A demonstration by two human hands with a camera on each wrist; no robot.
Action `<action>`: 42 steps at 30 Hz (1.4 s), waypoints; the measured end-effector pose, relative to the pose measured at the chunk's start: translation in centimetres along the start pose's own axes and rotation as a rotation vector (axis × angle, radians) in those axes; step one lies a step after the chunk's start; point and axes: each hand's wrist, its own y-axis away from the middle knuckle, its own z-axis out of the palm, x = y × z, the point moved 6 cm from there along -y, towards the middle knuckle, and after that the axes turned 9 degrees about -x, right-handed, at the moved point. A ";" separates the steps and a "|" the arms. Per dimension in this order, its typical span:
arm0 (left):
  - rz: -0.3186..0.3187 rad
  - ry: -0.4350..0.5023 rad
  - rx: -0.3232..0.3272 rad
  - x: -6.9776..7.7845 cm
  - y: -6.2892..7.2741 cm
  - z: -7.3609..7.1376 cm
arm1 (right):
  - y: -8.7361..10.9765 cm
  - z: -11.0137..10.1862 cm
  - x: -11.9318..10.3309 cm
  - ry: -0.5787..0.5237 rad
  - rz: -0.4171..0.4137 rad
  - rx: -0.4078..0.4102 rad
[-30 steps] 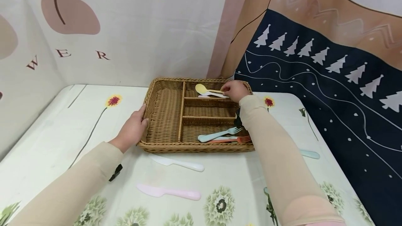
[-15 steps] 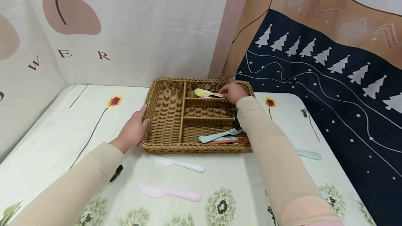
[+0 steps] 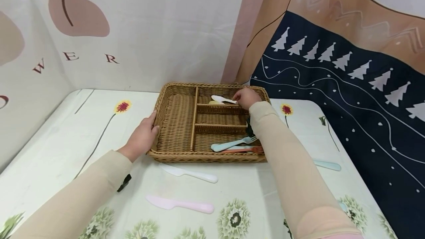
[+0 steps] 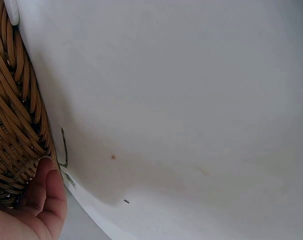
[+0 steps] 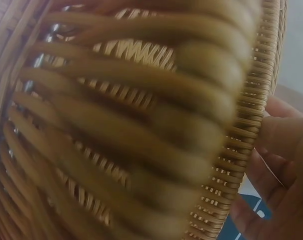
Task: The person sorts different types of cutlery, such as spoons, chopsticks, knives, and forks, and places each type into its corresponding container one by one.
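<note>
A brown wicker cutlery tray (image 3: 206, 156) with a long left compartment and three smaller right ones sits on the table. My left hand (image 3: 141, 137) grips its left rim; curled fingers (image 4: 54, 200) show at the wicker edge in the left wrist view. Inside the back right compartment, my right hand (image 3: 247, 98) pinches the handle end of a white spoon (image 3: 219, 99). Under that spoon, a yellow spoon (image 3: 215, 103) shows only partly. Wicker fills most of the right wrist view, hiding the right fingertips (image 5: 274, 125) in part.
A light blue fork (image 3: 234, 144) and an orange fork (image 3: 242, 150) lie in the front right compartment with other pieces. On the table before the tray are a white knife (image 3: 189, 173) and a pink knife (image 3: 179, 203). A light blue handle (image 3: 328, 165) shows beyond the right forearm.
The yellow spoon, on top earlier, now lies mostly hidden below the white spoon. My right hand has shifted slightly within the back compartment; the left hand keeps its hold on the tray.
</note>
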 end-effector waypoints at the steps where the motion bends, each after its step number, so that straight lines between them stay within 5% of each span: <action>1: 0.001 -0.002 0.001 0.0 0.0 0.0 | 0.0 0.0 0.1 -0.005 -0.004 0.003; 12: 0.004 -0.002 0.004 0.1 0.1 0.0 | 0.6 -0.7 0.3 -0.118 -0.065 0.044; 42: 0.017 -0.006 0.003 0.2 0.1 0.0 | 9.2 -5.3 1.6 -0.353 -0.168 0.188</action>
